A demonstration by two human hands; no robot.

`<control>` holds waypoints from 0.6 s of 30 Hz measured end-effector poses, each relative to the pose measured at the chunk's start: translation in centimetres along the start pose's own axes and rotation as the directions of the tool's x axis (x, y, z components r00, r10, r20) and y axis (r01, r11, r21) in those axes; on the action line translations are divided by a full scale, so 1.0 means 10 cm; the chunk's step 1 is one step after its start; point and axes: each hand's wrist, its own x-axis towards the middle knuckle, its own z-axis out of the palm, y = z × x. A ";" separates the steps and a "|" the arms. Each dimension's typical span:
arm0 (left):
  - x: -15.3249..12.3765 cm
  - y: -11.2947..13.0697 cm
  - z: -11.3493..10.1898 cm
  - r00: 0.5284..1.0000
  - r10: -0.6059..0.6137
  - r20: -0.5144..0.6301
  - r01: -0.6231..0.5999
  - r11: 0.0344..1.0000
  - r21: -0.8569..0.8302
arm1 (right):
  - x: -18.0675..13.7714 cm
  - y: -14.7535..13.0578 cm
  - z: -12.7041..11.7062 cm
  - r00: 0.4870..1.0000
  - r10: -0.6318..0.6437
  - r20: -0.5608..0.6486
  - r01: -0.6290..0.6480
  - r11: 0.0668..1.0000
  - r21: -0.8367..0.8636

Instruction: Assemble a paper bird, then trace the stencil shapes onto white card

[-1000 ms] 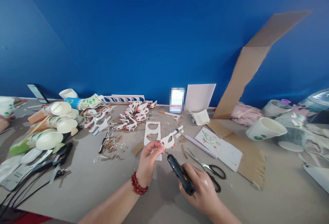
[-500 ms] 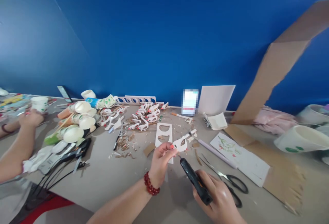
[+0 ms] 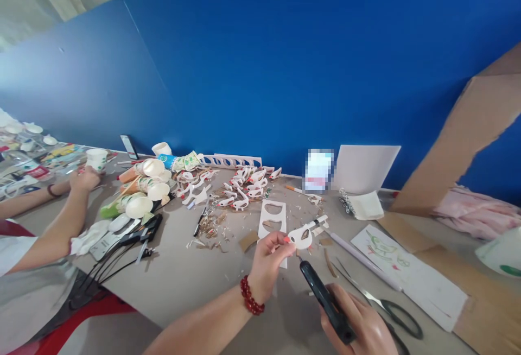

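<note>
Our right hand [image 3: 360, 319] clamps a black tool [image 3: 325, 298]; our left hand [image 3: 268, 260] pinches a white bird cutout [image 3: 300, 238].
The bird, just beyond the tool's tip, looks light, stiff and easily snapped, so we judge its solid end the best place to hold. Farther off, a bright screen [image 3: 318, 170] is pixelated; we can read no writing.

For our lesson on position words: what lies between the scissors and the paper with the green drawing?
A pale purple stick lies between the scissors and the paper, seen in the head view.
</note>
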 end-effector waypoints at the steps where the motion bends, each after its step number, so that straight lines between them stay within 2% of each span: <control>1: 0.00 0.00 0.00 1.000 -0.001 0.004 0.001 1.000 -0.005 | 0.00 0.00 0.00 1.000 -0.003 -0.005 0.003 1.000 -0.005; 14: 0.00 -0.02 -0.01 1.000 0.005 -0.001 -0.005 1.000 0.010 | 0.02 -0.01 -0.01 0.999 0.020 -0.025 -0.019 0.999 0.043; 18: 0.01 -0.06 -0.04 1.000 0.005 -0.022 -0.005 1.000 -0.013 | 0.02 -0.01 -0.04 0.990 0.124 -0.061 -0.116 0.987 0.113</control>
